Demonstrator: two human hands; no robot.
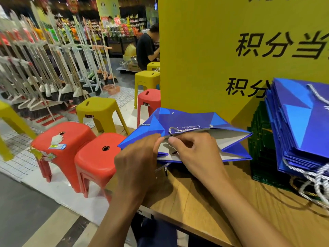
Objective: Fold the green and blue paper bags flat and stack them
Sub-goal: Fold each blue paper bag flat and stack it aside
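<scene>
both hands (137, 155) (194, 150) pinch the half-open blue bag's (187, 120) rim, fingers clamped.

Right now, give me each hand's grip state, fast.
Left hand: closed, pinching the rim of the blue paper bag.
Right hand: closed, pinching the same bag's rim.

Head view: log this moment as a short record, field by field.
held bag: blue paper bag, half collapsed, mouth open, side gusset creased inward
left grip: pinches the bag's upper rim
right grip: pinches the same rim beside it
finished stack: folded blue bags on top of green bags, at right
surface: wooden table
background: yellow sign; red and yellow stools
</scene>
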